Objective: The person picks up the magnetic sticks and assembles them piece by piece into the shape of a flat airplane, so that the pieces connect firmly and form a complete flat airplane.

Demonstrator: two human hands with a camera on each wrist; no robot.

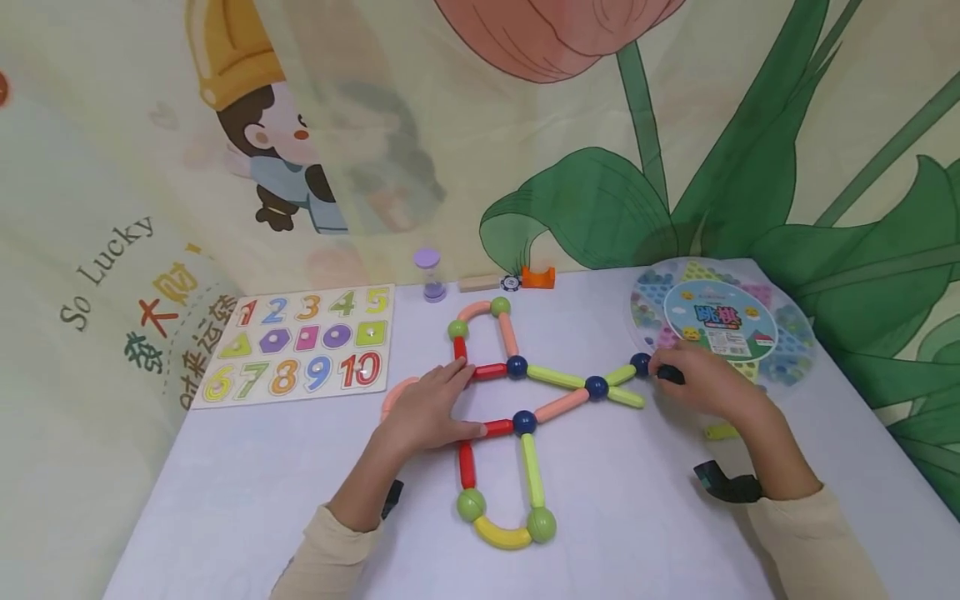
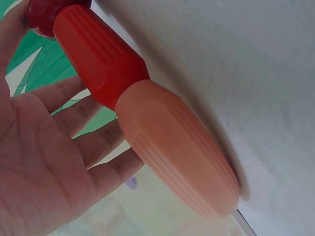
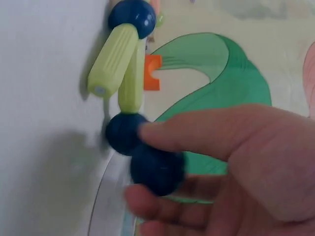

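Magnetic rods and balls form a figure on the white table. My left hand (image 1: 427, 408) lies with extended fingers over its left side, touching the red rods (image 1: 491, 372). In the left wrist view, a red rod (image 2: 101, 56) meets a salmon rod (image 2: 177, 147) beside the palm. At the figure's right end, two light green rods (image 1: 621, 375) fork from a dark blue ball (image 1: 596, 387); the upper one ends in another dark blue ball (image 1: 641, 364). Against that end ball, my right hand (image 1: 697, 379) pinches a dark blue ball (image 3: 157, 169) between thumb and fingers.
A number puzzle board (image 1: 300, 346) lies at the left. Along the back stand a purple sand timer (image 1: 429, 275) and an orange block (image 1: 537, 277). A round Chinese checkers set (image 1: 722, 312) lies behind my right hand, with a loose light green rod (image 1: 722, 432) nearer.
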